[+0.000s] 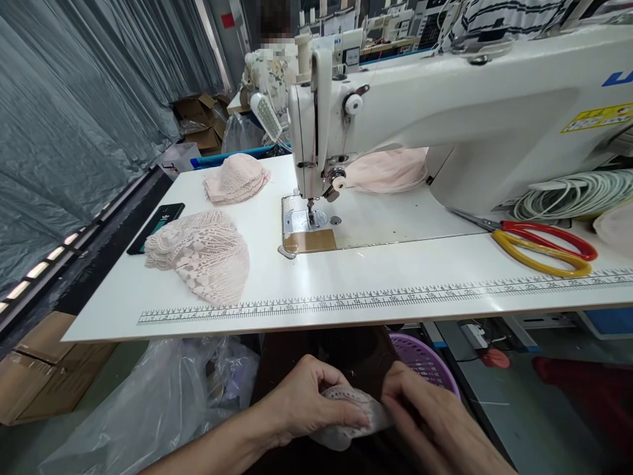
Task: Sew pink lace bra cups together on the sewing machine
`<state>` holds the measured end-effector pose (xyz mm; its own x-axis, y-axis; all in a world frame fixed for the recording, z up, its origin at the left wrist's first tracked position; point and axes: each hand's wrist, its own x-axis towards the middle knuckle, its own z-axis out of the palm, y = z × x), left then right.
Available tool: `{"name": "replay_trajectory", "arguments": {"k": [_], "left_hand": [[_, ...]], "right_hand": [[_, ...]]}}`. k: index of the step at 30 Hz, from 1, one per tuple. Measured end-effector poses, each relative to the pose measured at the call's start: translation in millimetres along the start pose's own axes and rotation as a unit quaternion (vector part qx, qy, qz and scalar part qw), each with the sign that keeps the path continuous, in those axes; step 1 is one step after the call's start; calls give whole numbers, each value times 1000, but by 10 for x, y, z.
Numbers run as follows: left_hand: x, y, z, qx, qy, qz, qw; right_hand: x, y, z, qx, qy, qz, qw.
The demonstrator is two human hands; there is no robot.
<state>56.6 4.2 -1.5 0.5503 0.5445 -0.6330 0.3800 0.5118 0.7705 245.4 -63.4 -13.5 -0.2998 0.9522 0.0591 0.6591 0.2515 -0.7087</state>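
Below the table's front edge, my left hand (321, 399) is closed on a small pale lace piece (346, 415), thumb on top. My right hand (422, 409) is at the right end of that piece, its fingers bent together and partly blurred; what they pinch is too small to make out. On the white table (277, 284) lie a pale pink lace stack (237, 178) and, nearer, a spread lace pile (208, 254). The sewing machine (316, 132) stands behind, with sheer pink fabric (388, 170) under its arm.
Red and yellow scissors (539, 244) and a coiled white cord (573, 194) lie at the right. A dark phone (158, 227) is at the left. Below are a purple basket (428, 359), plastic bags (163, 396) and a cardboard box (54, 369). A person (271, 72) sits behind.
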Motion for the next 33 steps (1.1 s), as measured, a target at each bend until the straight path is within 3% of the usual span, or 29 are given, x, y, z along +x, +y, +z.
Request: {"name": "replay_trajectory", "arguments": {"k": [5,7,11,13,15,18,21,25,30,33], "left_hand": [[4,-29,-40,11,2,-20,1000],[23,-29,-32,15,-13,-19,1000],[46,-23,17,33,-36,7,999],[29,-23,33,47,-41,27,998],[-7,-22,25,75,-33,45,996],[-71,-17,-36,116,-24,63,991],[-112,-11,-118,120,-49,72,989],[-106,0,-184,89,-90,51,991],[-65,15,-201,44,-102,35,993],[-64,4,-191,17,-121,11,992]], "right_hand": [[-299,595,-165,-163,57,21,985],[-392,653,-224,-203,79,5,976],[-268,249,-214,-49,-24,44,998],[-95,-5,-173,42,-104,90,990],[58,-155,-133,76,-143,120,980],[165,-173,-94,73,-156,140,975],[158,-101,-87,97,-175,142,970],[126,-80,-96,151,-198,145,958],[172,-130,-90,207,-230,164,937],[205,-149,-82,199,-246,168,934]]}}
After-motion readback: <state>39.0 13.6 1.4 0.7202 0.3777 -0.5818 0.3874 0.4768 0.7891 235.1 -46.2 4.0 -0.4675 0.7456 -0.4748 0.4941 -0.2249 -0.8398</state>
